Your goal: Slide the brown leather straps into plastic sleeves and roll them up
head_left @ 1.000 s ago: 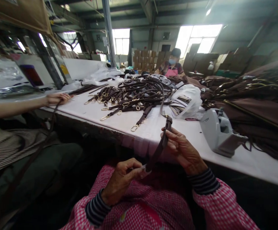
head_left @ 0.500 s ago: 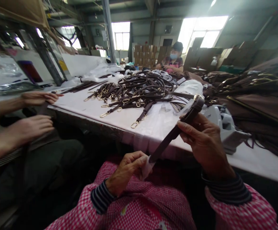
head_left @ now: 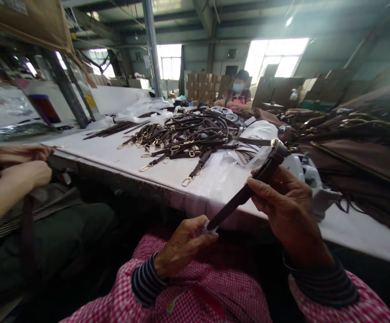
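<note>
A dark brown strap [head_left: 231, 207] runs slantwise between my two hands in front of the table edge. My right hand [head_left: 282, 202] grips its upper end, where the strap is doubled over and a gold-coloured metal fitting shows at the top. Lower down, my left hand [head_left: 186, 244] is closed on the other end, around which a bit of thin white wrapping [head_left: 205, 228] shows. Beyond my hands lies a heap of brown straps [head_left: 195, 130] with gold clasps, several clasp ends pointing toward me.
A white tape dispenser [head_left: 311, 179] stands right of my right hand, beside piled brown bags [head_left: 356, 161]. At left, a co-worker's hands [head_left: 23, 168] hold a strap. Another person [head_left: 238, 94] sits across the white table [head_left: 114, 159]. Clear plastic [head_left: 215, 175] hangs over the table edge.
My left hand has closed further over the white wrapping, so less of it shows. The co-worker's hands at left have drawn together and moved left. My view has tilted up slightly.
</note>
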`<state>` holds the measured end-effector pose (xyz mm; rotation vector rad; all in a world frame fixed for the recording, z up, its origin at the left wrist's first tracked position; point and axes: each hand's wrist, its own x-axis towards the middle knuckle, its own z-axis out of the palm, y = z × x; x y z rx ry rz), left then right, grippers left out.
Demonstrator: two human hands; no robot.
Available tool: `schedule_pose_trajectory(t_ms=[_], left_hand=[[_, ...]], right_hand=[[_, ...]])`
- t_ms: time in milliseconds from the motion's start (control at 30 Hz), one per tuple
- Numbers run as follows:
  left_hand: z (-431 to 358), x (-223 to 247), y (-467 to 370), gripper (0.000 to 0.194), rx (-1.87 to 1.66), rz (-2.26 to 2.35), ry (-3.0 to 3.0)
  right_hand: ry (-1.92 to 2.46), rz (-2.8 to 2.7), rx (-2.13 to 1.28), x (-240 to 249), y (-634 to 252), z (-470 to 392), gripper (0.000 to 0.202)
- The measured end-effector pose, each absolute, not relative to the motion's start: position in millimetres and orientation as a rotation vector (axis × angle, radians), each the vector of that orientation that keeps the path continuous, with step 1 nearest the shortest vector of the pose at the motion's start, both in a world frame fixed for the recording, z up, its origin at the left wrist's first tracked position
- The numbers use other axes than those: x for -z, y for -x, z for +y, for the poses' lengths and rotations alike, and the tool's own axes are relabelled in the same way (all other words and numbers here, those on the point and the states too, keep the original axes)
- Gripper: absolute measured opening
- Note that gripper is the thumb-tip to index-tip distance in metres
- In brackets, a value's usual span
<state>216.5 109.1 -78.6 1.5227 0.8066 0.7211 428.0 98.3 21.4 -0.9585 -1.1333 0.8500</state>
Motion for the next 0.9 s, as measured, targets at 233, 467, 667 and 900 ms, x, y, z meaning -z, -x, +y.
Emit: schedule_pose_trajectory(t_ms=[233, 467, 667, 900], left_hand=[[116, 68, -225, 0.03, -0.647, 0.681, -1.437], [118, 53, -241, 0.024, -0.721, 0.624, -1.414], [112, 62, -247, 0.028, -0.813, 0.71, -1.428], [114, 65, -254, 0.022, -0.876, 0.755, -1.506]], right_hand=[[0.909, -1.144, -0.908, -16, -426, 99, 0.017], [0.964, -1.171, -0.966, 2, -417, 93, 0.017], [0.995, -1.124, -0.983, 10, -419, 88, 0.019], [0.979, -1.114, -1.069, 21, -407, 84, 0.022]])
